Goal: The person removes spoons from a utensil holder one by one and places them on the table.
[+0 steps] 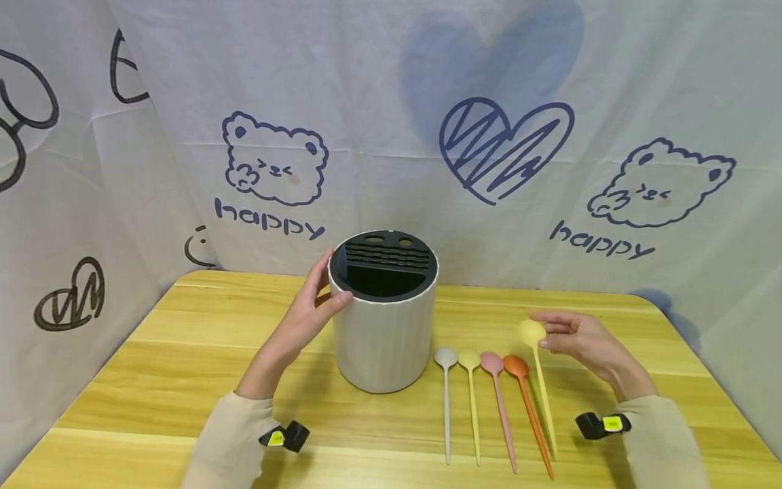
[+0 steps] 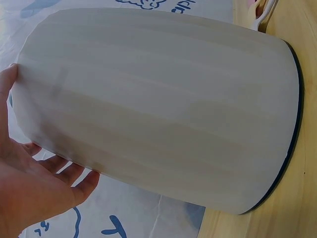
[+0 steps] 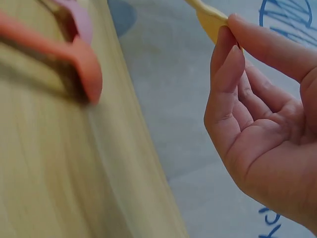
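Note:
My left hand [image 1: 308, 309] holds the upper left side of a white ribbed utensil holder [image 1: 385, 350], thumb at the front rim and fingers round the far side. The holder's black lid [image 1: 387, 257] has slots, round holes and a wide opening. In the left wrist view the holder [image 2: 163, 109] fills most of the picture, beside the left hand [image 2: 39, 183]. Right of it, my right hand [image 1: 589, 343] pinches a yellow spoon [image 1: 533, 333] by its bowl between thumb and fingertips, handle pointing down toward me. In the right wrist view, the pinched spoon [image 3: 210, 22] is partly cut off.
Between the holder and my right hand, a grey spoon [image 1: 446, 356], another yellow spoon [image 1: 470, 360], a pink spoon [image 1: 492, 363] and an orange spoon [image 1: 516, 367] lie side by side on the wooden table [image 1: 183, 353]. A printed white cloth [image 1: 379, 81] hangs behind.

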A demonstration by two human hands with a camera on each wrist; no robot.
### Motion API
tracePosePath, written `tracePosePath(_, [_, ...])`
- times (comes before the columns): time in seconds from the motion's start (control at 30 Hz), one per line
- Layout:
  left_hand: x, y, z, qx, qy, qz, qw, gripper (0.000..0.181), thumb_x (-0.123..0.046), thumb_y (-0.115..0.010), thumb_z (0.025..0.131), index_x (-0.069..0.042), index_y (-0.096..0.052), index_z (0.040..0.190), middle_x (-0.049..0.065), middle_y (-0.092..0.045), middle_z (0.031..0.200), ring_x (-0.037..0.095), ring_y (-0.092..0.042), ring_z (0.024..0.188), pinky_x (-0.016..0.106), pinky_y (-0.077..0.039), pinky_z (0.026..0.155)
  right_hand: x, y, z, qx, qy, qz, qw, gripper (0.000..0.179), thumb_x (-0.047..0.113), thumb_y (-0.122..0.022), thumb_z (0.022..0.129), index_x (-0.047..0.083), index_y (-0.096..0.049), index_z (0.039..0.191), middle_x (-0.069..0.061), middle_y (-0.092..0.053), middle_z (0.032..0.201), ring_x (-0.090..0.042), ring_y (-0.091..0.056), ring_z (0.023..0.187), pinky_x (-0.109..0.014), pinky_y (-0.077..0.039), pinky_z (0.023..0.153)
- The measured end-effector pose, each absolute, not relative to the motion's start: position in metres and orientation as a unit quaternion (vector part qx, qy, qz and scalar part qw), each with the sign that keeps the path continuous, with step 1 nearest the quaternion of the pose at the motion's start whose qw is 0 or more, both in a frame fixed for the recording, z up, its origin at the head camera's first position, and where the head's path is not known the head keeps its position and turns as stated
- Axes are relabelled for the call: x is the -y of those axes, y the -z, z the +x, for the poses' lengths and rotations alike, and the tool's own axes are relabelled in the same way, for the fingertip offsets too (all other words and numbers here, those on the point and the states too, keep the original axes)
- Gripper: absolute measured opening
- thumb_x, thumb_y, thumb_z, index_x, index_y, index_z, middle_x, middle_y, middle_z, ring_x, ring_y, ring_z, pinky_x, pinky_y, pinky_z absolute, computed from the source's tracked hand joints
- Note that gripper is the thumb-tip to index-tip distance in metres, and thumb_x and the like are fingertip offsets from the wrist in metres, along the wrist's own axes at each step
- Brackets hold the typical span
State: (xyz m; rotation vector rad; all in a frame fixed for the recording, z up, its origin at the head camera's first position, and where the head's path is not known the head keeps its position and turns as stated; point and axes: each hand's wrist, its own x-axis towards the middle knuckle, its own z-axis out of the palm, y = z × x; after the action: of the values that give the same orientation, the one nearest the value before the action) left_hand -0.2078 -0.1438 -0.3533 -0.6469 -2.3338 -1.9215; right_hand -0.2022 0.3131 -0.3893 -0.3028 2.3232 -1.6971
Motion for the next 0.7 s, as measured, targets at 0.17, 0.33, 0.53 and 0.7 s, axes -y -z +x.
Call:
tracePosePath(0.17, [0.144, 0.354, -0.208, 0.754, 0.622, -0.209, 0.025, 0.077, -0.023, -0.057, 0.093, -0.017, -0.013, 0.156, 0.009, -0.024, 0.156, 0.028, -0.027, 0.139, 0.052, -0.024, 0.112, -0.325, 0.397, -0.205, -0.81, 0.565, -0.085, 0.132, 0.063, 0.008, -0.067, 0.088, -0.013, -0.038, 0.14, -0.032, -0.037, 0.142, -0.03, -0.044, 0.126, -0.027, -0.05, 0.089])
tracePosePath(0.33, [0.144, 0.353, -0.208, 0.757, 0.619, -0.207, 0.026, 0.077, -0.023, -0.057, 0.093, -0.015, -0.012, 0.156, 0.01, -0.024, 0.156, 0.028, -0.026, 0.14, 0.053, -0.024, 0.112, -0.331, 0.401, -0.206, -0.815, 0.558, -0.061, 0.143, 0.065, 0.011, -0.07, 0.088, -0.012, -0.039, 0.14, -0.035, -0.031, 0.145, -0.045, -0.028, 0.134, -0.026, -0.048, 0.091])
tracePosePath(0.53, [0.144, 0.353, -0.208, 0.756, 0.621, -0.207, 0.026, 0.077, -0.022, -0.057, 0.093, -0.016, -0.013, 0.156, 0.01, -0.025, 0.156, 0.028, -0.027, 0.139, 0.051, -0.025, 0.112, -0.334, 0.403, -0.207, -0.821, 0.551, -0.04, 0.148, 0.065, 0.015, -0.072, 0.086, -0.01, -0.043, 0.139, -0.032, -0.038, 0.143, -0.028, -0.046, 0.125, -0.024, -0.05, 0.088])
tracePosePath(0.7, [0.143, 0.352, -0.209, 0.755, 0.622, -0.208, 0.023, 0.077, -0.022, -0.057, 0.093, -0.017, -0.013, 0.156, 0.01, -0.024, 0.156, 0.027, -0.026, 0.14, 0.051, -0.025, 0.112, -0.339, 0.405, -0.206, -0.814, 0.558, -0.047, 0.154, 0.066, 0.012, -0.073, 0.085, -0.012, -0.042, 0.138, -0.029, -0.046, 0.136, -0.004, -0.056, 0.104, -0.027, -0.052, 0.085])
